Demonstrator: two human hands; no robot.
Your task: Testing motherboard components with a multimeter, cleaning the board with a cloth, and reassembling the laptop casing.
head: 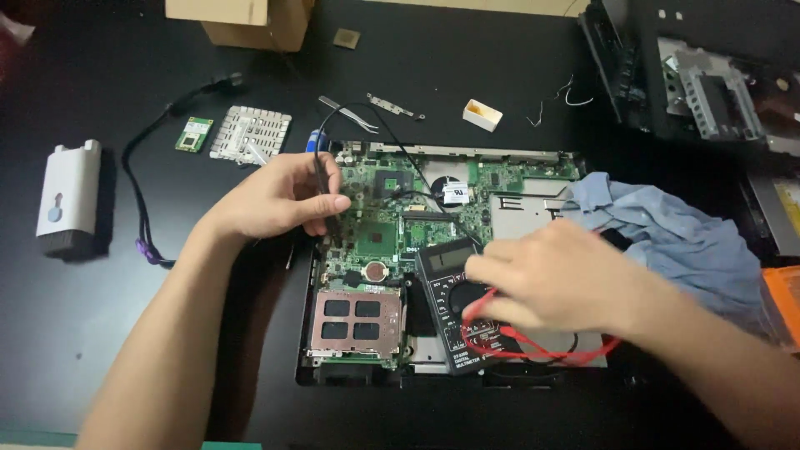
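Observation:
An opened laptop base with a green circuit board (pixel 379 237) lies on the black table. My left hand (pixel 279 196) is shut on a black test probe (pixel 327 204), whose tip rests on the board's left side. A black multimeter (pixel 446 287) lies on the laptop's lower middle. My right hand (pixel 554 279) rests over the meter's dial, its fingers curled there. A red lead (pixel 533 346) loops beneath that hand; whether the hand holds it is hidden. The black lead (pixel 392 133) arcs up from the probe over the board.
A blue cloth (pixel 675 242) lies on the laptop's right. A white box-shaped device (pixel 68 196), a small green card (pixel 194 134), a perforated metal plate (pixel 250 132), tweezers (pixel 346 112), a cardboard box (pixel 242 21) and another dismantled chassis (pixel 692 75) surround the laptop.

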